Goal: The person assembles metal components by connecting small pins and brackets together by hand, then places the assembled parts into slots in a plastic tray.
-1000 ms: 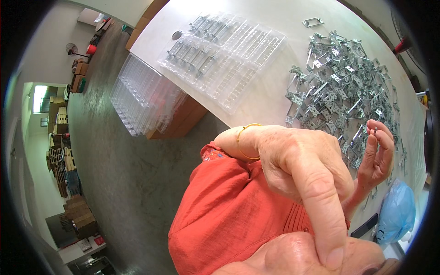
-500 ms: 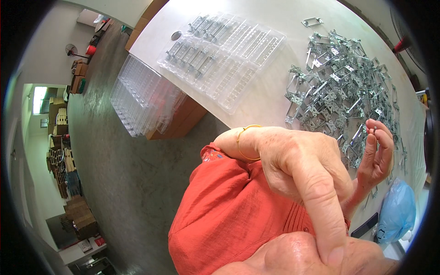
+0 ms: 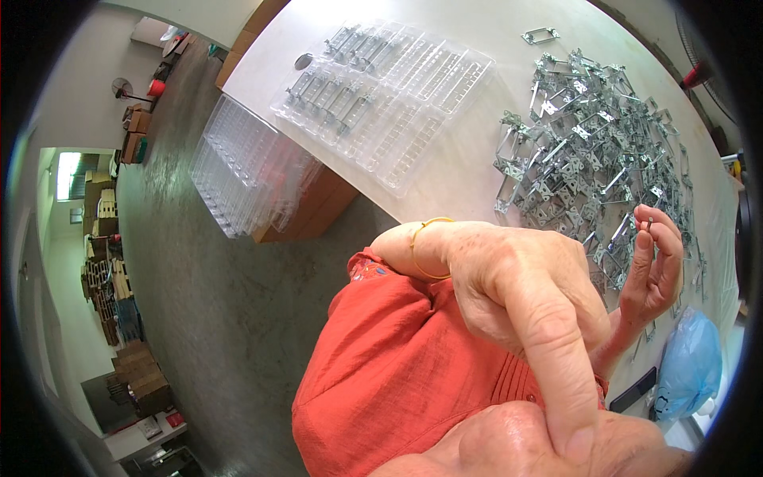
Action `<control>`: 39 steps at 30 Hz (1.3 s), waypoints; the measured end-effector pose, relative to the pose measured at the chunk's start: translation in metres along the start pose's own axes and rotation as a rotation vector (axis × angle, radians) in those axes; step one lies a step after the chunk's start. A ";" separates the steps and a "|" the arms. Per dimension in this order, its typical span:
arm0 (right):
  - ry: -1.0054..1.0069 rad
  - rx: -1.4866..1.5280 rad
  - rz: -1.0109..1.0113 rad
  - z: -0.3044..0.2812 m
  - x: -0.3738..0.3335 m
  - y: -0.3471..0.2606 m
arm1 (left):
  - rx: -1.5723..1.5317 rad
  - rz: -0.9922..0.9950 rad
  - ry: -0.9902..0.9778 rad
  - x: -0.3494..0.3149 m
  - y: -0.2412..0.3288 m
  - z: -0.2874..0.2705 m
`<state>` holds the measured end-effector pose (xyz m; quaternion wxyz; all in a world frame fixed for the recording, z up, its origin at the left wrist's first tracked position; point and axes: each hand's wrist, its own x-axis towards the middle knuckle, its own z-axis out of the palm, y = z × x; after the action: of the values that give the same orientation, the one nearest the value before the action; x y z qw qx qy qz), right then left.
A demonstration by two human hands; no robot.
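Observation:
My left hand (image 3: 524, 290), with a yellow band at its wrist, is raised close to the camera. Its index finger is stretched down toward the lower edge, and the other fingers curl under, mostly hidden; no object shows in it. Beyond it, my right hand (image 3: 653, 266) is closed in a pinch. Between thumb and fingertips it holds a small dark pin-like piece (image 3: 650, 226), too small to name surely. Right behind that hand lies a heap of silvery metal brackets (image 3: 588, 151) on the white table (image 3: 477, 179). One single bracket (image 3: 541, 36) lies apart at the far side.
Clear plastic trays (image 3: 421, 139) lie on the table, with brackets in their left compartments. More clear trays (image 3: 246, 167) are stacked on a brown carton (image 3: 318, 211) beside the table. At right are a blue plastic bag (image 3: 690, 366) and a dark flat device (image 3: 633, 389).

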<state>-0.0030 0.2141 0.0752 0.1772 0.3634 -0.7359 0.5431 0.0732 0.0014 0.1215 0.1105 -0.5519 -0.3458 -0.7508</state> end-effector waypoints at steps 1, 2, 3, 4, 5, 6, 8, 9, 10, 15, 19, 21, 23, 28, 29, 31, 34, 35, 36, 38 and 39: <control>0.001 -0.001 0.003 0.000 0.000 0.000 | 0.021 -0.023 0.031 0.002 0.001 0.001; 0.001 -0.002 0.003 0.000 0.000 0.001 | 0.041 -0.048 0.061 0.003 0.003 0.002; -0.002 0.001 0.001 0.000 0.000 0.002 | 0.040 -0.048 0.061 0.003 0.004 0.001; -0.006 0.004 -0.002 0.000 0.000 0.003 | 0.055 -0.090 0.051 0.001 0.005 0.000; -0.007 0.005 -0.002 0.000 -0.001 0.002 | 0.073 -0.133 0.043 0.000 0.006 0.000; -0.007 0.004 0.001 0.000 -0.001 0.002 | 0.075 -0.132 0.044 0.001 0.006 -0.001; -0.007 0.002 0.004 0.000 -0.001 0.002 | 0.019 -0.154 -0.009 0.001 0.006 -0.003; -0.005 0.001 0.007 0.000 -0.001 0.002 | 0.018 -0.154 -0.009 0.001 0.006 -0.003; -0.004 0.000 0.010 0.000 -0.001 0.002 | 0.008 -0.180 -0.026 0.003 0.007 -0.004; -0.012 0.006 0.005 0.000 0.000 0.002 | 0.013 -0.072 0.091 0.000 0.003 0.004; -0.012 -0.003 0.001 0.000 0.000 0.002 | -0.019 -0.088 0.070 0.005 0.008 -0.001; -0.010 0.003 0.002 0.000 -0.001 0.002 | -0.051 -0.112 0.070 0.006 0.010 0.000; -0.006 0.008 0.004 0.000 -0.001 0.001 | -0.048 -0.104 0.077 0.002 0.008 0.003; -0.013 -0.010 0.008 0.000 -0.001 0.001 | -0.046 -0.093 0.069 -0.001 0.004 0.005; -0.013 -0.009 0.008 0.000 -0.001 0.001 | -0.043 -0.094 0.055 -0.001 0.005 0.004; -0.019 -0.006 -0.005 0.000 0.000 0.001 | -0.019 -0.051 0.019 -0.004 0.000 0.000; -0.013 0.013 -0.005 0.003 0.001 0.000 | 0.002 -0.003 -0.007 -0.001 0.000 -0.002; -0.013 0.013 -0.005 0.002 0.001 0.001 | 0.002 0.000 0.004 0.000 0.002 -0.001; -0.017 0.002 -0.009 0.002 0.001 0.001 | 0.002 0.000 0.004 0.000 0.003 -0.001; -0.021 -0.008 -0.013 0.001 0.001 0.001 | -0.046 -0.019 0.054 -0.001 0.004 0.000; -0.019 -0.009 -0.014 0.001 0.001 0.001 | -0.047 -0.019 0.054 -0.003 0.005 0.000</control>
<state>-0.0042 0.2131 0.0752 0.1757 0.3731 -0.7375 0.5349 0.0767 -0.0025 0.1210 0.0997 -0.5304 -0.3302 -0.7744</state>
